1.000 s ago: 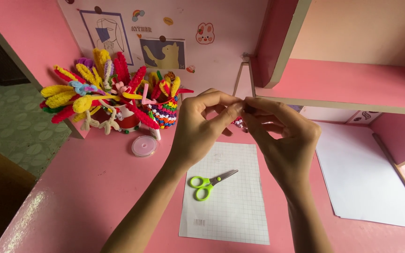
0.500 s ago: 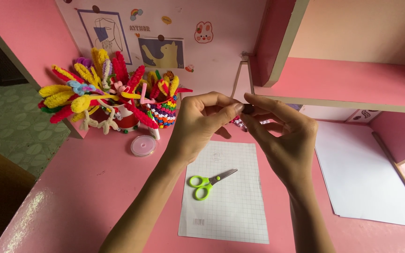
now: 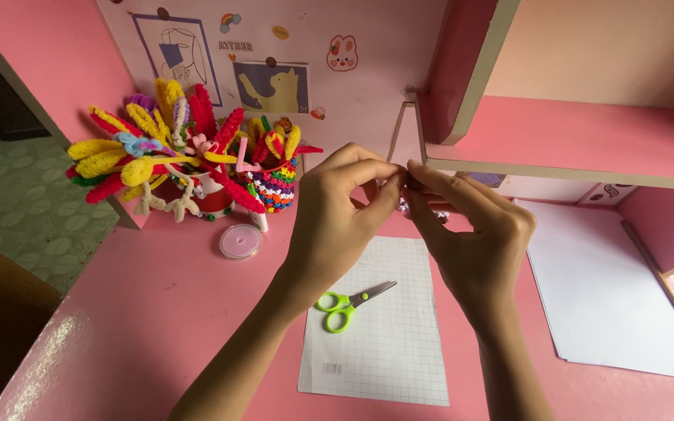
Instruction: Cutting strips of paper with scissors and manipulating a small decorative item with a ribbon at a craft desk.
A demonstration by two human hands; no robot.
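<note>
Two hands meet mid-frame above the pink desk (image 3: 157, 312): left hand (image 3: 337, 214) and right hand (image 3: 473, 234), fingertips pressed together, pinching a tiny dark piece (image 3: 413, 184) between thumbs and forefingers. I can't tell what the piece is, it's too small and mostly covered. It's held raised, close to the head camera, I'd judge for fine finger work that needs both grips and a clear view. Directly below the wrists lies a sheet of grid paper (image 3: 380, 343) with green-handled scissors (image 3: 345, 302) on it, blades closed, pointing right, lying within easy reach. Left rear: a crocheted multicolour cup (image 3: 274, 187) and a red pot (image 3: 211, 201) stuffed with fuzzy pipe-cleaner flowers (image 3: 157, 152), a small round clear spool (image 3: 240, 241) just in front of them. Right side: a plain white sheet (image 3: 602, 288), partly under the pink shelf (image 3: 579, 136). Something beaded (image 3: 431, 212) shows behind the right hand, mostly hidden. Nothing blocks the hands; the shelf edge is near, just behind the fingertips.
</note>
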